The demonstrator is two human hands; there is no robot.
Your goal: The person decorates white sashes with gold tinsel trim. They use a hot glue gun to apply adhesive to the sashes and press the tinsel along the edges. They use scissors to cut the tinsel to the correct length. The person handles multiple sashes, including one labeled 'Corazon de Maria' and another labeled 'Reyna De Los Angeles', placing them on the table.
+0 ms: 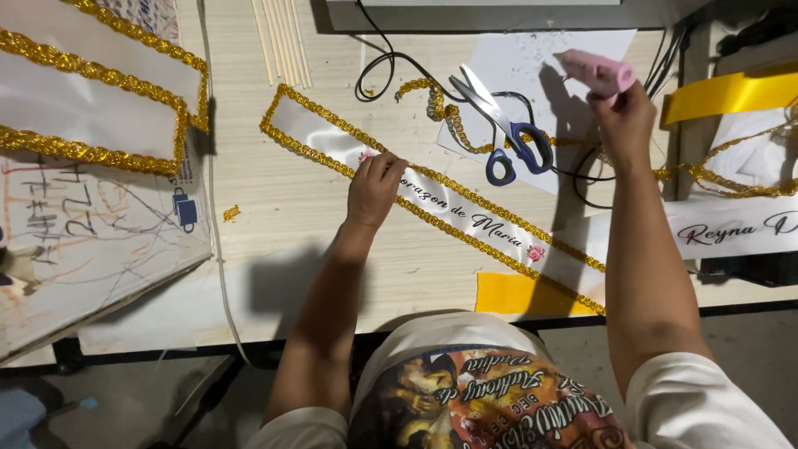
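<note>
A white satin sash (465,212) edged with gold glitter trim lies diagonally across the wooden table (274,208). It carries black script lettering and small pink flowers. My left hand (374,187) presses flat on the sash near one pink flower, fingers together. My right hand (622,116) is raised at the far right, shut on a pink glue gun (597,71) that points left over a white paper sheet (515,58). Blue-handled scissors (503,125) lie between my hands, beside loose gold trim (432,96).
Another gold-trimmed white sash (83,91) lies at the far left over scribbled paper (91,224). Thin wooden sticks (283,37) rest at the back. A black cord (382,62) loops near the scissors. Yellow ribbon (731,91) and a second lettered sash (731,226) sit right.
</note>
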